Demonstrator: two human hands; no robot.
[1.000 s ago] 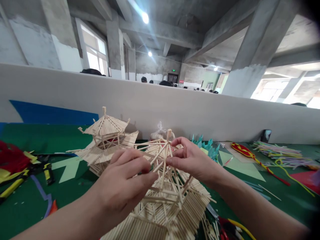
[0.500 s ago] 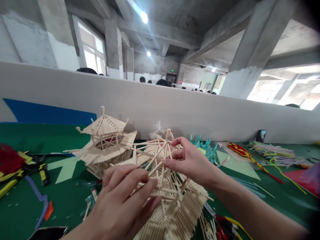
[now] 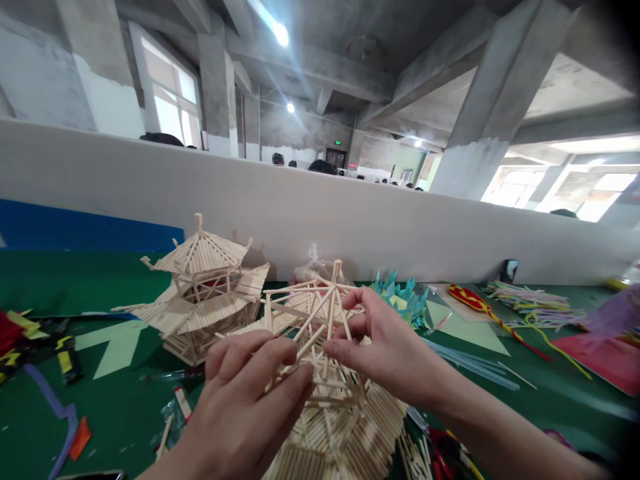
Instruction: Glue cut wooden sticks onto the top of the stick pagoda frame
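Observation:
A pavilion model of thin wooden sticks (image 3: 345,427) stands in front of me, its upper roof an open frame of sticks (image 3: 333,293) meeting at a short upright post. My left hand (image 3: 250,393) is closed at the frame's left side, thumb and fingers on a wooden stick (image 3: 311,343) that slants up to the right. On the other side, my right hand (image 3: 373,337) reaches in with bent fingers and pinches a stick of the roof frame below the post. Its fingertips are partly hidden behind the sticks.
A finished stick pavilion (image 3: 200,293) stands behind on the left. Teal folded-paper pieces (image 3: 400,293), a red and yellow knotted ornament (image 3: 467,298) and pastel strips (image 3: 530,307) lie to the right. Loose sticks (image 3: 413,453) lie near the front, and a white partition (image 3: 280,213) runs behind.
The view has turned slightly right, so the surroundings sit further left. My right hand is slightly lower beside the roof frame; both hands keep nearly the same grip.

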